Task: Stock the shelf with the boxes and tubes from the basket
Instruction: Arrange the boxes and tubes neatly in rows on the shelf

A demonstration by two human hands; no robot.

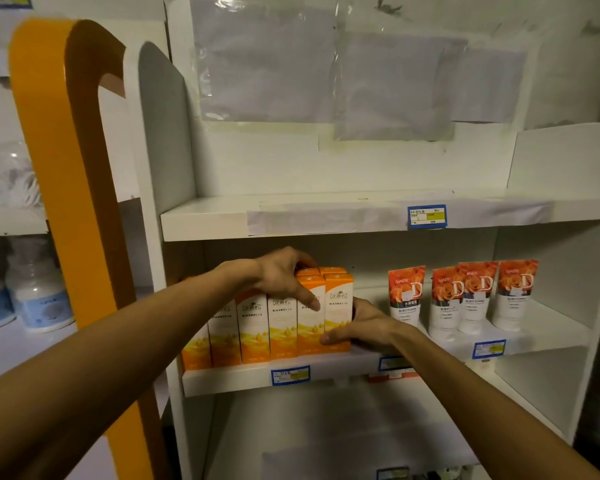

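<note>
A row of several orange-and-white boxes stands upright along the front of the white middle shelf. My left hand grips the top of the second box from the right end, thumb on its front face. My right hand grips the lower right side of the rightmost box, thumb across its front. Further right on the same shelf stand several white tubes with red rose tops, upright on their caps. The basket is out of view.
The upper shelf bears only taped paper and a blue price tag. An orange arched frame rises on the left, with white bottles behind it. The lower shelf is dim and bare.
</note>
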